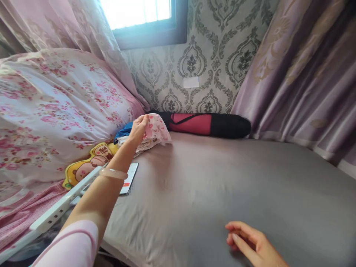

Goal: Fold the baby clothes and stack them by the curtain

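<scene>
My left hand [139,128] is stretched far forward, its fingers closed on a pink-patterned white cloth [158,128] that looks like a small garment. Beneath it lies a pile of folded clothes [148,145], with a blue piece [124,130] at its left side. My right hand [249,243] hovers low over the grey bed sheet [211,193], fingers loosely curled and apart, with nothing in it. Partly hidden by my left forearm, a phone [133,174] rests on the sheet.
A black and red long bag [191,124] lies along the wall. To the left are a yellow cartoon cushion [75,172], a white slotted rail [55,211] and a floral cover [55,96]. Purple curtains [294,74] hang at the right; a window [139,15] is above.
</scene>
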Motion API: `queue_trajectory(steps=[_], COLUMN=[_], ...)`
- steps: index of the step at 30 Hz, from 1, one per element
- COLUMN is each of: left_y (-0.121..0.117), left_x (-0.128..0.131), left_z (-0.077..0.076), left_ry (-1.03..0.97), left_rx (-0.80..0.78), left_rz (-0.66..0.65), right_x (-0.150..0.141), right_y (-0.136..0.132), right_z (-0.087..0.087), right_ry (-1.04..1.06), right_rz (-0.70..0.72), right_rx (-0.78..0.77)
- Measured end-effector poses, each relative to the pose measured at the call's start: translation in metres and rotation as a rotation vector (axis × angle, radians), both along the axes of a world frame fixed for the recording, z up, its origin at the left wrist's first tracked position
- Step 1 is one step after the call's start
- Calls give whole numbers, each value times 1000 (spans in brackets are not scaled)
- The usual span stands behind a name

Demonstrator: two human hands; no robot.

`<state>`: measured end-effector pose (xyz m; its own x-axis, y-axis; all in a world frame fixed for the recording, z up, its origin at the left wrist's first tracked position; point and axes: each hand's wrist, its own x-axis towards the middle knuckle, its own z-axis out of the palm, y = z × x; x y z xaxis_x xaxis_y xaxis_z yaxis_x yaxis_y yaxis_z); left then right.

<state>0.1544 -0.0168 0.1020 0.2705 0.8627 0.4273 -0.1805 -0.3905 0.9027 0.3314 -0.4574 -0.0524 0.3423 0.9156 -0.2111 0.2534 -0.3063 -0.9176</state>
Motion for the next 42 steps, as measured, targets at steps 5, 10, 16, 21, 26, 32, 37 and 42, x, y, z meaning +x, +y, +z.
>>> queue_trajectory(steps=[5,10,16,21,26,32,37,42], left_y=[-63,-130,-176,-164,-158,-180,-195,-204], left_x=[32,49,51,41,43,74,96,99], left_z=[-5,-13,-14,-23,-36,-59,-83,-83], left_ry=[-28,120,262,385,536,589,770,747], left_rx=[-208,-319,-353,-238,-96,138,245,469], left_rz=[-268,-536,-756,-794,-894,-823,-727,-711], right_x=[14,32,49,67,88,99,129,111], right_y=[36,93,152,149,90,17,-10,7], right_z=[37,58,46,56,118,141,83,70], right_ry=[-46,-140,-225,-52,-192,-492,-668,-901], right_rz=[58,-63,-46,-17,-398,-440,-252,-202], right_rx=[68,369,526,495,483,282,-141,-65])
